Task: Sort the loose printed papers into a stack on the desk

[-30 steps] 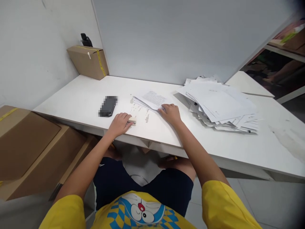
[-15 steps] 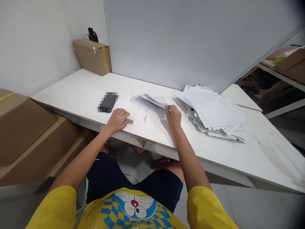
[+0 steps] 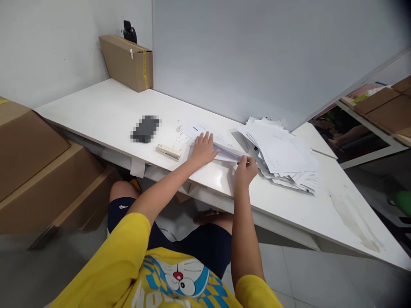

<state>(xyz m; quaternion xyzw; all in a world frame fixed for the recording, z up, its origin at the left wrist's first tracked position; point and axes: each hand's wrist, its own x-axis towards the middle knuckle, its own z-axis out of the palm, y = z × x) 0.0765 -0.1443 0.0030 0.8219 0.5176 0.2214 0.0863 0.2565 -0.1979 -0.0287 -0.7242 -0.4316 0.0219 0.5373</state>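
Folded white paper sheets (image 3: 227, 150) lie on the white table (image 3: 199, 174) in front of me. My left hand (image 3: 203, 150) rests flat on their left part, fingers spread. With fingertips pinched, my right hand (image 3: 245, 167) grips the right edge of the sheets, which is slightly raised. A cream stapler (image 3: 168, 152) lies on the table to the left of my left hand, touched by neither hand. Just right of my right hand is a large untidy stack of papers (image 3: 279, 147).
A dark, pixelated flat object (image 3: 145, 128) lies left of the papers. A taped cardboard box (image 3: 126, 62) stands at the back left, a black bottle (image 3: 129, 32) behind it. More cardboard boxes (image 3: 28, 154) stand left of the table. A grey panel (image 3: 244, 55) rises along the back.
My left hand has let go of the stapler and moved right onto the papers. My right hand has lifted and folded the sheets' edge, moving slightly right. The view has shifted.
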